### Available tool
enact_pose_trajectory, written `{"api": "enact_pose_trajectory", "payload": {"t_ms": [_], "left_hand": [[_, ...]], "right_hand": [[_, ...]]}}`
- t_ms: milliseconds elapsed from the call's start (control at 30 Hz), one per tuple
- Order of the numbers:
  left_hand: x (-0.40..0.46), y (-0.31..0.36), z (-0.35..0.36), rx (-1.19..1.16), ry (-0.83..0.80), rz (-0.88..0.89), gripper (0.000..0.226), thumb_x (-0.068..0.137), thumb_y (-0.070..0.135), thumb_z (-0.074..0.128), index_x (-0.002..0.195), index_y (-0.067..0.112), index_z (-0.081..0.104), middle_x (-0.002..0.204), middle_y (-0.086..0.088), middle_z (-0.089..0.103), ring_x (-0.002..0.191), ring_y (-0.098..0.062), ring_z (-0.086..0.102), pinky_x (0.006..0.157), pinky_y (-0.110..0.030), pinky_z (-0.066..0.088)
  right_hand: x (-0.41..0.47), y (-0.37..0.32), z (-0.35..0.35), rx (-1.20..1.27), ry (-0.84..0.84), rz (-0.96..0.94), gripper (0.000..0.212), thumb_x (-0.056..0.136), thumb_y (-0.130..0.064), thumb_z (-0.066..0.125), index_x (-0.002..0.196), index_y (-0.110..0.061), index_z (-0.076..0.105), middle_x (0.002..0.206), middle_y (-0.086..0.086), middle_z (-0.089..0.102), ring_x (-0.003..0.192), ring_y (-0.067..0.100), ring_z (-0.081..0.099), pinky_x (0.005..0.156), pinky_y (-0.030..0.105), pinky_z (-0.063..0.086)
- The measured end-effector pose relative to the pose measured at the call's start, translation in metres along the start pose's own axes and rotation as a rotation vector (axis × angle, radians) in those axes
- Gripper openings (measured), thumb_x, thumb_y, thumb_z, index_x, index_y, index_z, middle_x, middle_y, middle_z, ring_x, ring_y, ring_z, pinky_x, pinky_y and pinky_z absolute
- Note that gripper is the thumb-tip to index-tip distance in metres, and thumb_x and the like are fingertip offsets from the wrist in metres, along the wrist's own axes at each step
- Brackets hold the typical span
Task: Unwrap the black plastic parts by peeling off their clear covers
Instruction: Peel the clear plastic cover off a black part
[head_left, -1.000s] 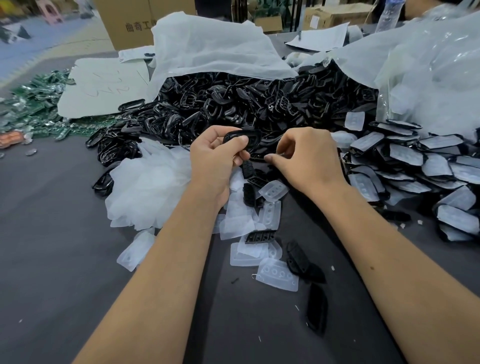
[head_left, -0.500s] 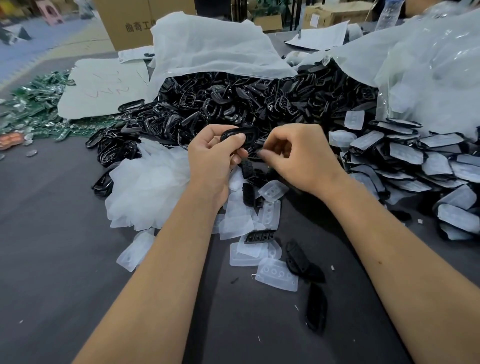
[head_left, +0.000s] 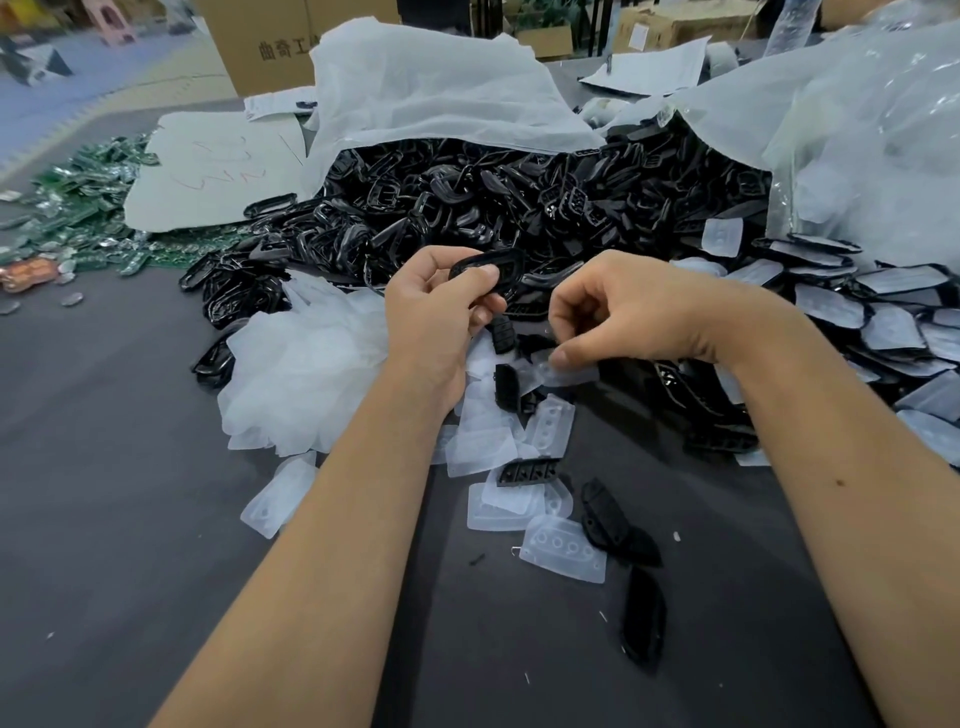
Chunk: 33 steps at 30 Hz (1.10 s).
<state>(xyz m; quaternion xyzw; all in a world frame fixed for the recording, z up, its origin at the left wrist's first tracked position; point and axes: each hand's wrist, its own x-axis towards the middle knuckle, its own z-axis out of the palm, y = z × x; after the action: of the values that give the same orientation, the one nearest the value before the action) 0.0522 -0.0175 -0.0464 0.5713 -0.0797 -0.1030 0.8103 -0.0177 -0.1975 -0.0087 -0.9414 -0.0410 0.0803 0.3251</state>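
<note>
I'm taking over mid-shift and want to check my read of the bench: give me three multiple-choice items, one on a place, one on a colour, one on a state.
1. Where are the still-covered parts piled?
A. to the person's right
B. to the person's left
C. under the forearms

2. What colour are the circuit boards at far left?
A. red
B. green
C. yellow

3. What is the right hand doing?
A. lying flat and open on the table
B. pinching a peeled clear cover
C. gripping a cardboard box

Answers:
1 A, the parts with pale covers lie at the right edge.
2 B, the boards show green.
3 B, thumb and finger hold the clear film apart from the black part that the left hand grips.
</note>
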Motion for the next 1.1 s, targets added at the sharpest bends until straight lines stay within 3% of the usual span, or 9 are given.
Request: {"api": "enact_pose_trajectory", "payload": {"t_ms": [200, 433, 567, 633, 700, 800, 867, 967, 1100], "left_hand": [[0.000, 0.000, 0.000, -0.004, -0.006, 0.005, 0.018, 0.091, -0.012, 0.066, 0.090, 0.006, 0.064, 0.063, 0.004, 0.062, 0.051, -0.013, 0.056, 0.053, -0.020, 0.048], [-0.001, 0.001, 0.000, -0.015, -0.009, 0.008, 0.018, 0.091, -0.012, 0.065, 0.091, 0.006, 0.064, 0.062, 0.003, 0.062, 0.049, -0.012, 0.056, 0.054, -0.021, 0.048], [-0.002, 0.001, 0.000, -0.020, -0.006, 0.012, 0.018, 0.091, -0.013, 0.065, 0.092, 0.005, 0.063, 0.062, 0.005, 0.064, 0.050, -0.012, 0.057, 0.053, -0.020, 0.048], [-0.002, 0.001, 0.001, -0.009, -0.008, 0.014, 0.018, 0.090, -0.013, 0.066, 0.092, 0.005, 0.064, 0.063, 0.005, 0.065, 0.052, -0.012, 0.057, 0.054, -0.020, 0.049], [-0.003, 0.000, 0.000, 0.002, -0.011, 0.021, 0.019, 0.090, -0.013, 0.066, 0.091, 0.006, 0.065, 0.065, 0.004, 0.065, 0.054, -0.013, 0.057, 0.054, -0.020, 0.050], [-0.002, -0.001, 0.000, 0.011, -0.017, 0.028, 0.021, 0.090, -0.013, 0.066, 0.093, 0.008, 0.070, 0.068, 0.002, 0.067, 0.053, -0.013, 0.057, 0.053, -0.019, 0.049], [-0.002, -0.001, 0.000, 0.020, -0.026, 0.035, 0.024, 0.090, -0.013, 0.066, 0.096, 0.008, 0.075, 0.072, 0.000, 0.069, 0.053, -0.012, 0.058, 0.055, -0.019, 0.050], [-0.002, -0.002, 0.000, 0.035, -0.034, 0.043, 0.024, 0.090, -0.011, 0.068, 0.097, 0.009, 0.078, 0.074, -0.002, 0.071, 0.054, -0.012, 0.060, 0.057, -0.019, 0.051], [-0.001, -0.003, 0.000, 0.040, -0.025, 0.052, 0.026, 0.090, -0.010, 0.068, 0.102, 0.010, 0.078, 0.077, -0.003, 0.073, 0.056, -0.013, 0.062, 0.056, -0.019, 0.052]], "right_hand": [[-0.002, 0.014, -0.002, 0.040, 0.259, 0.017, 0.018, 0.084, -0.024, 0.087, 0.081, -0.020, 0.070, 0.061, 0.000, 0.072, 0.049, 0.012, 0.067, 0.048, 0.015, 0.047], [0.003, 0.016, 0.006, 0.149, 0.434, 0.022, 0.020, 0.091, -0.022, 0.080, 0.078, -0.016, 0.066, 0.058, 0.005, 0.070, 0.044, 0.011, 0.062, 0.045, 0.015, 0.044], [0.002, 0.004, 0.015, 0.549, 0.501, -0.056, 0.029, 0.088, -0.005, 0.065, 0.066, -0.013, 0.050, 0.076, 0.021, 0.069, 0.045, 0.014, 0.054, 0.039, 0.021, 0.032], [0.002, -0.003, 0.020, 0.762, 0.526, -0.109, 0.033, 0.085, 0.002, 0.056, 0.060, -0.016, 0.044, 0.095, 0.017, 0.076, 0.042, 0.015, 0.042, 0.040, 0.019, 0.023], [0.004, -0.008, 0.027, 0.962, 0.566, -0.141, 0.036, 0.085, 0.006, 0.053, 0.059, -0.016, 0.041, 0.091, 0.010, 0.077, 0.040, 0.014, 0.033, 0.042, 0.019, 0.019], [0.008, -0.013, 0.036, 1.168, 0.618, -0.121, 0.036, 0.096, -0.003, 0.064, 0.064, -0.010, 0.047, 0.067, 0.006, 0.061, 0.044, 0.013, 0.040, 0.043, 0.021, 0.027], [0.010, -0.015, 0.040, 1.209, 0.626, -0.115, 0.031, 0.100, -0.009, 0.062, 0.071, -0.007, 0.054, 0.067, 0.007, 0.058, 0.050, 0.014, 0.046, 0.044, 0.023, 0.033], [0.013, -0.013, 0.044, 1.190, 0.720, -0.081, 0.014, 0.097, 0.004, 0.061, 0.090, -0.008, 0.060, 0.074, 0.009, 0.062, 0.057, 0.015, 0.057, 0.047, 0.023, 0.042], [0.015, -0.006, 0.050, 1.056, 0.840, -0.032, 0.021, 0.093, 0.005, 0.069, 0.108, -0.008, 0.063, 0.079, 0.007, 0.070, 0.064, 0.017, 0.070, 0.048, 0.023, 0.050]]}}
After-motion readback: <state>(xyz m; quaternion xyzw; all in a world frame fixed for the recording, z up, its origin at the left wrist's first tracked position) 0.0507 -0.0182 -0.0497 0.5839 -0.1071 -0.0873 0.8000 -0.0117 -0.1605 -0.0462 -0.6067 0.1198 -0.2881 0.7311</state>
